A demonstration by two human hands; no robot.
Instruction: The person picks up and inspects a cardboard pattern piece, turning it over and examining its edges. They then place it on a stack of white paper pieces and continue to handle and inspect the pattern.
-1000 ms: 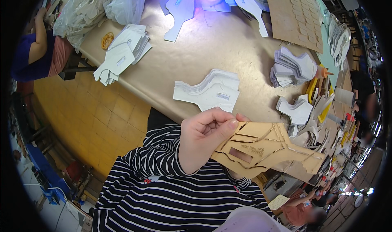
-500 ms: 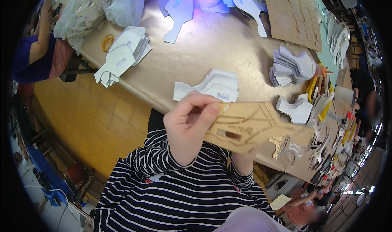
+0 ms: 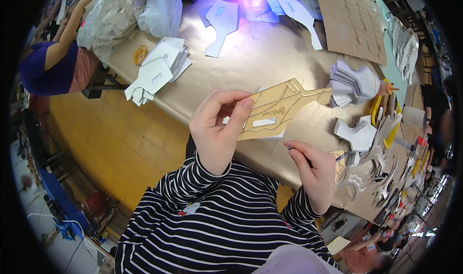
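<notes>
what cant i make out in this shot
Head view:
- white stack: its outline, mostly covered by the tan template and left hand
- thin tool: its kind, largely hidden by the right hand
- brown board: its far end, cut off by the top edge

Your striped top (image 3: 226, 230) is black and white, your slotted template (image 3: 277, 107) tan, the table (image 3: 217, 79) gold, the stacked cut pieces (image 3: 156, 75) white, the coiled bands (image 3: 140, 55) amber, the floor (image 3: 115, 129) yellow-ochre and the co-worker's shirt (image 3: 36, 71) dark purple.
</notes>
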